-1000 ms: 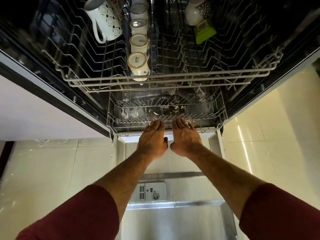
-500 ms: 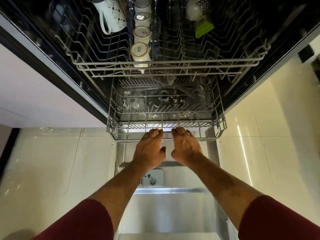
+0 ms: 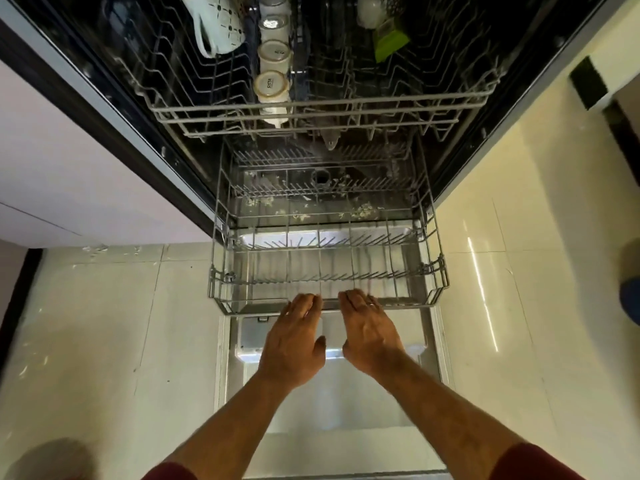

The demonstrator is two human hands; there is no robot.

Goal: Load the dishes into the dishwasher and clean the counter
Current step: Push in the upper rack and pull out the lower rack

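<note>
While both hands reach out over the open dishwasher door [image 3: 332,393], the lower rack [image 3: 327,268] is seen drawn partway out of the dishwasher, its front rail lying over the door's inner edge. The left hand [image 3: 294,341] and the right hand [image 3: 369,336] are laid palm-down side by side at the middle of that front rail, fingers held together and reaching onto the wire; whether the fingertips are hooked round the rail cannot be told, as they are blurred. A ring is worn on a finger of the right hand. No dishes are seen in the lower rack, and pale food scraps are scattered on the dishwasher floor beneath its rear part. Above it the upper rack [image 3: 322,109] is pulled out as well. A white patterned mug [image 3: 218,24] is leaned at that rack's back left corner, a row of small white cups [image 3: 273,64] is lined bottom-up along its middle from back to front edge, and a white bowl [image 3: 369,10] with a green item [image 3: 389,43] just in front of it is placed toward the back right. Pale floor tiles [image 3: 104,323] are seen on both sides of the door, and dark red sleeves [image 3: 530,462] are shown at the lower edge of the view
</note>
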